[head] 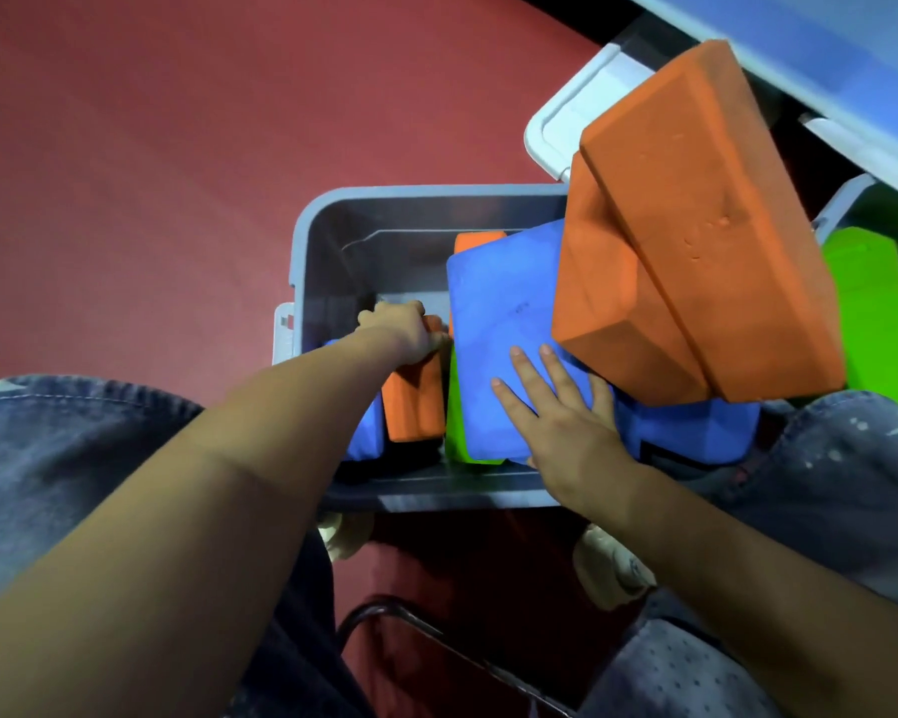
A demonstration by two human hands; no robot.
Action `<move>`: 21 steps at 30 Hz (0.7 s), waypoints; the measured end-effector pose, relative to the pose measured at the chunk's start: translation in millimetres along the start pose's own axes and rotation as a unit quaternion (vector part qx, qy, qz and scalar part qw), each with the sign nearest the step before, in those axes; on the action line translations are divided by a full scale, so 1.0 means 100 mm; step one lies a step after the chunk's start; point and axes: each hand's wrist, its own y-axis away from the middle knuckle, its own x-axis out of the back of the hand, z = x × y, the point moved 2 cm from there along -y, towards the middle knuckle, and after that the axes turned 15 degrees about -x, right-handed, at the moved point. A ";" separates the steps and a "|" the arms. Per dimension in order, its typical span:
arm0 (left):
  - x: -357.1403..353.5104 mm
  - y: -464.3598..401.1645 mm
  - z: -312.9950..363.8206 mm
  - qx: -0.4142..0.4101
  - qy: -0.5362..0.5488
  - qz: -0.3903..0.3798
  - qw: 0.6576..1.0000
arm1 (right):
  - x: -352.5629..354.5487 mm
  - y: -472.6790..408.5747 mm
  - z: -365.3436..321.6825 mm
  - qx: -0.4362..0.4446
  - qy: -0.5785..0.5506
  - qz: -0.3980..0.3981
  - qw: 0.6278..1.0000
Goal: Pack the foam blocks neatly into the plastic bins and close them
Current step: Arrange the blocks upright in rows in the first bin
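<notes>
Fingers point(527, 367) of the right hand point(566, 422) lie flat, steadying the blue block point(499, 323) mid-frame, seemingly so it stays; left hand point(400, 334) grips an orange block point(416, 401), slotting it into the grey bin point(333, 220).

This looks like an indoor play or activity room, though the exact kind of place is hard to tell. A plain red floor point(151, 147) fills the view, a grey plastic bin point(302, 241) stands on it holding bright foam blocks point(695, 241), and a white lid point(566, 116) lies just beyond the bin's far right corner.
</notes>
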 end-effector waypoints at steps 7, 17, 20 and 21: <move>0.15 0.16 0.17 -0.049 -0.044 0.027 0.997 | -0.03 0.01 0.01 -0.005 0.001 0.001 1.000; 0.95 0.26 0.41 -0.092 -0.105 -0.042 0.989 | 0.06 0.04 0.00 -0.016 -0.002 -0.030 0.999; 0.77 0.21 0.26 -0.065 -0.011 -0.033 0.997 | 0.08 0.07 -0.01 -0.012 -0.007 -0.037 0.999; 0.67 0.21 0.20 -0.044 0.009 -0.013 0.999 | 0.08 0.07 -0.01 -0.012 -0.014 -0.033 0.999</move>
